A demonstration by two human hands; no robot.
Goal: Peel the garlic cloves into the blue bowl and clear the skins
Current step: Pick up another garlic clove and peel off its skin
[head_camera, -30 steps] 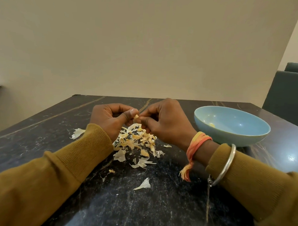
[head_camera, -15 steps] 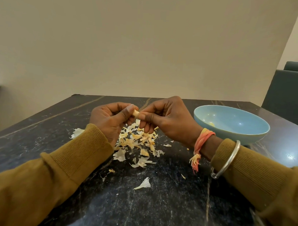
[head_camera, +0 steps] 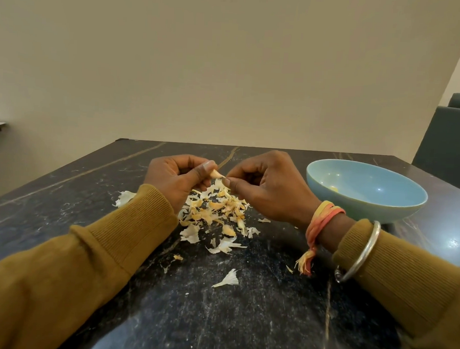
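Garlic clove (head_camera: 217,174), small and pale, pinched by our left hand (head_camera: 174,181) and right hand (head_camera: 271,188), left of the round blue bowl (head_camera: 354,207).

Left hand (head_camera: 176,181) curled, thumb and fingers pinching a garlic clove (head_camera: 216,174). Right hand (head_camera: 271,193) curled, thumb and forefinger pinching the clove's right tip. Both forearms reach in from the near side.

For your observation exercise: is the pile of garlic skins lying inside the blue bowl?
No, the garlic skins lie heaped on the dark table, apart from the blue bowl.
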